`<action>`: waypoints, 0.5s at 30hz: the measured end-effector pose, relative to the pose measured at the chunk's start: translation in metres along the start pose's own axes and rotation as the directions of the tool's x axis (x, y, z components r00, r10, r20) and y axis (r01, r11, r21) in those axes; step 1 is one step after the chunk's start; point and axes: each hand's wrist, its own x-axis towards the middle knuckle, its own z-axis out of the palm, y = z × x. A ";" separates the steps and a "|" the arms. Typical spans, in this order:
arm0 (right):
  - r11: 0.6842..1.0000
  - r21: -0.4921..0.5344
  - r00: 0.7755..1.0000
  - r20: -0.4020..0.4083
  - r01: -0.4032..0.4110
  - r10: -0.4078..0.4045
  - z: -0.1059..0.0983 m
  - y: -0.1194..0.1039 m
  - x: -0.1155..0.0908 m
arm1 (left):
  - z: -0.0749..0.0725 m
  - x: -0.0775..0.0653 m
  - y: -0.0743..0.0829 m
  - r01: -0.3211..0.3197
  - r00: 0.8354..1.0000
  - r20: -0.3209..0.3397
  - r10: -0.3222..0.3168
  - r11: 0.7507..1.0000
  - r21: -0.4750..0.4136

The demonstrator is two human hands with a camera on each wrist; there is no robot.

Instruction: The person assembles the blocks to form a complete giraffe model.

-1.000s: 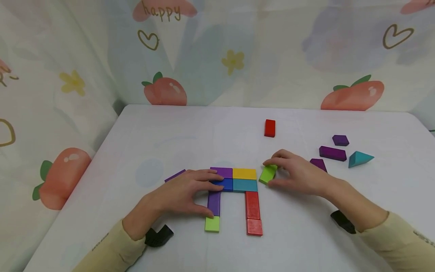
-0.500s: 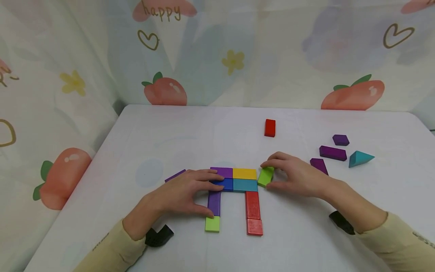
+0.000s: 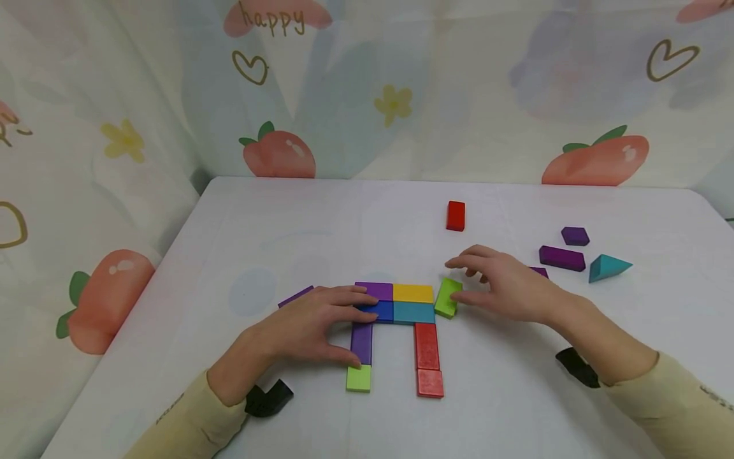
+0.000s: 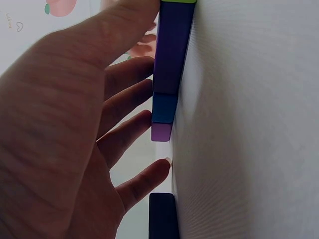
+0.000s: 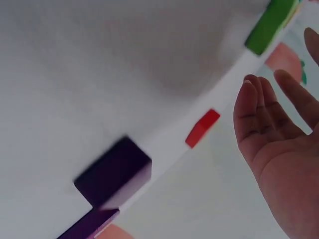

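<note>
My left hand (image 3: pixel 304 322) lies over the left side of a flat shape of coloured blocks. Its straight fingers touch the purple block (image 3: pixel 375 290) and the blue block (image 3: pixel 385 312), and its thumb meets the lower lime green block (image 3: pixel 358 380). A yellow block (image 3: pixel 413 293), a teal block (image 3: pixel 414 312) and two red blocks (image 3: pixel 427 347) form the shape's right side. Slightly tilted, another lime green block (image 3: pixel 444 299) lies against that side's upper end. My right hand (image 3: pixel 504 284) is just right of it, fingers spread and lifted, gripping nothing; whether the thumb touches it I cannot tell.
A loose red block (image 3: pixel 455 217) lies farther back. To the right are several purple blocks (image 3: pixel 562 258) and a teal wedge block (image 3: pixel 609 268). Beside my left hand, a purple block (image 3: pixel 295 296) is partly covered. A patterned curtain (image 3: pixel 447 115) hangs behind the table.
My right hand slid the lime green block left against the shape, then let go of it, its fingers lifting away up and right. The left hand stayed still.
</note>
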 end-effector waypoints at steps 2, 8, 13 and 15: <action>1.000 0.004 0.999 -0.025 -0.030 0.030 -0.008 0.005 0.005 | 0.000 0.000 0.000 -0.002 1.000 -0.001 0.002 1.000 0.003; 0.997 0.028 0.994 -0.089 -0.067 0.069 -0.029 0.021 0.024 | -0.001 0.000 0.000 -0.010 1.000 -0.004 0.010 1.000 0.000; 0.994 0.044 0.990 -0.096 -0.097 0.101 -0.038 0.031 0.041 | -0.001 0.000 0.000 -0.010 1.000 -0.007 0.010 1.000 0.000; 0.991 0.052 0.987 -0.096 -0.122 0.127 -0.040 0.035 0.048 | -0.001 0.000 0.000 -0.008 1.000 -0.005 0.008 1.000 0.001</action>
